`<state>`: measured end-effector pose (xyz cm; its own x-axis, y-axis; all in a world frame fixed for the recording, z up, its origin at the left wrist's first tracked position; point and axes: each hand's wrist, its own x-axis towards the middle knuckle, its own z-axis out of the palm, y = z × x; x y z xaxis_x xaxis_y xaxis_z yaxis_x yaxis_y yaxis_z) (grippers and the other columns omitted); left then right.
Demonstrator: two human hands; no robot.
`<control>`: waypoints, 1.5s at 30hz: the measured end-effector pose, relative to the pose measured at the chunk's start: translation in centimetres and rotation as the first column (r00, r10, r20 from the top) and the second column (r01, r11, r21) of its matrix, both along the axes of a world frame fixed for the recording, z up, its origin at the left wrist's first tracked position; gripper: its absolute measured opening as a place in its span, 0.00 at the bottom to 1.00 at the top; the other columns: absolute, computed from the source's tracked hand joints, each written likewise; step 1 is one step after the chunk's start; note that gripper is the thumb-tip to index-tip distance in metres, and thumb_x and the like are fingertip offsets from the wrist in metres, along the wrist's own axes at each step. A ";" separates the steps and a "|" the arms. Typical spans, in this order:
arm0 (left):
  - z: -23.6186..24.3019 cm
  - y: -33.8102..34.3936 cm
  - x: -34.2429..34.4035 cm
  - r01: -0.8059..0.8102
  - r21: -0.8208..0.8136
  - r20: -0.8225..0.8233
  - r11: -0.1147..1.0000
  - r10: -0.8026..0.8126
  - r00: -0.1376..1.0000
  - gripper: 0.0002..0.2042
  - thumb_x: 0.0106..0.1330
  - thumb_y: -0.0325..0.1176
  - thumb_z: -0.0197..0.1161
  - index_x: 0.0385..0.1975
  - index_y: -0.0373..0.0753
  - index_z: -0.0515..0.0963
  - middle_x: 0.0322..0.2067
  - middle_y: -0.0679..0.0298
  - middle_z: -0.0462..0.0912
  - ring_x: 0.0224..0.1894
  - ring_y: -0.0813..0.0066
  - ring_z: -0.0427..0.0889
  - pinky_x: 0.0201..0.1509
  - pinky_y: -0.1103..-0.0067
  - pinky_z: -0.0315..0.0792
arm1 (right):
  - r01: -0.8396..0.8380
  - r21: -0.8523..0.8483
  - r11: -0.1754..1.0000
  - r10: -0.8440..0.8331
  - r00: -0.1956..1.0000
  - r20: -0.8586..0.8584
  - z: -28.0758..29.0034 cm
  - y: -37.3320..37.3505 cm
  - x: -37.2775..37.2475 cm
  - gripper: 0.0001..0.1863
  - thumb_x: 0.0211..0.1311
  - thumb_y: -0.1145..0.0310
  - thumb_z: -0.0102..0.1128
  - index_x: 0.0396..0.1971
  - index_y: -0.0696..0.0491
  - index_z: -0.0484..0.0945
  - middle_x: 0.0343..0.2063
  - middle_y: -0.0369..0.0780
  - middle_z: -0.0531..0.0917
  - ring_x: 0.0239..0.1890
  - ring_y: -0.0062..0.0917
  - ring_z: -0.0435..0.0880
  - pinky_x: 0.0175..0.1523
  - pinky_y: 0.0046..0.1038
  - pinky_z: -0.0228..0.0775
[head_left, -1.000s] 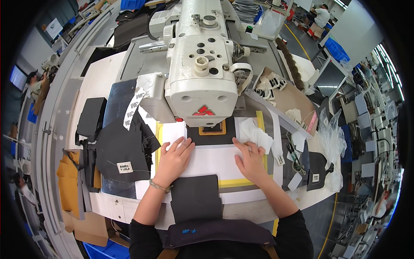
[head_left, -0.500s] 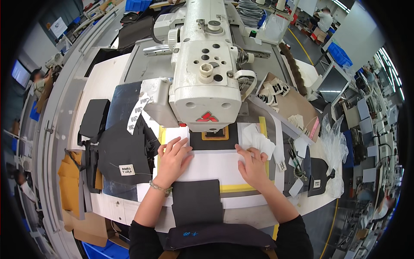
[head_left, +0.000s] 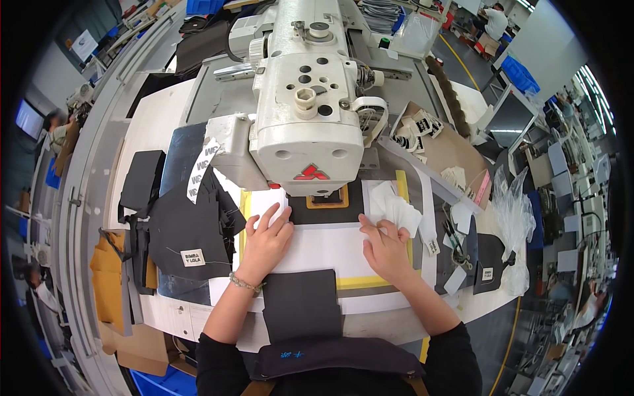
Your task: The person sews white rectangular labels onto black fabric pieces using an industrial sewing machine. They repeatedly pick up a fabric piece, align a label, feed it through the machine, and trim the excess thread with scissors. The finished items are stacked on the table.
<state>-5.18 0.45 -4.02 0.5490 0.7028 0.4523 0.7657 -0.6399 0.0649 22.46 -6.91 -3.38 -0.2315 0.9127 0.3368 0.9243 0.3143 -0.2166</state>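
A black fabric piece (head_left: 300,212) lies on the white work plate (head_left: 310,247) under the sewing machine head (head_left: 307,148). An orange-rimmed presser frame (head_left: 328,199) sits on the piece and hides its middle. My left hand (head_left: 265,243) rests with fingers spread, its fingertips at the piece's left edge. On the other side, my right hand (head_left: 385,249) has its index fingertip by the piece's lower right corner. That hand's fingers are apart, next to crumpled white slips (head_left: 393,208). Nearer me, another black piece (head_left: 302,303) lies at the table's front edge.
Stacked black pieces (head_left: 181,228) with a white label lie at the left, beside mustard pieces (head_left: 109,270). To the right are thread snips (head_left: 456,241), a clear plastic bag (head_left: 514,224) and a cardboard tray (head_left: 456,145) of labels. Yellow tape (head_left: 360,282) borders the plate.
The machine head appears slightly higher and further left in the picture, as the view shifts a little. Both hands stay in nearly the same place by the black piece.
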 end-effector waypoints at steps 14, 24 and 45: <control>0.0 -0.1 0.0 0.007 -0.015 -0.039 1.000 -0.007 0.999 0.05 0.58 0.30 0.63 0.31 0.46 0.74 0.53 0.70 0.80 0.61 0.69 0.72 0.60 0.63 0.60 | -0.013 0.089 0.996 0.007 0.998 0.068 0.2 0.1 -0.3 0.16 0.47 0.71 0.63 0.39 0.45 0.74 0.55 0.29 0.79 0.46 0.22 0.73 0.47 0.32 0.51; -0.4 -0.2 -0.1 -0.004 -0.017 -0.061 1.000 0.003 0.998 0.06 0.57 0.30 0.64 0.34 0.45 0.76 0.54 0.69 0.79 0.63 0.68 0.70 0.63 0.62 0.58 | -0.018 0.142 0.990 -0.005 0.988 0.157 -0.4 -0.2 -0.5 0.13 0.51 0.65 0.63 0.38 0.46 0.74 0.57 0.33 0.77 0.50 0.23 0.73 0.49 0.34 0.53; 0.0 0.2 0.1 0.029 -0.070 0.049 0.997 -0.026 0.998 0.06 0.58 0.29 0.64 0.34 0.43 0.78 0.51 0.66 0.81 0.61 0.64 0.72 0.61 0.60 0.60 | 0.582 -0.035 0.812 -0.537 0.723 -0.434 2.5 17.7 16.9 0.15 0.50 0.59 0.69 0.32 0.53 0.79 0.21 0.37 0.81 0.31 0.34 0.82 0.36 0.35 0.71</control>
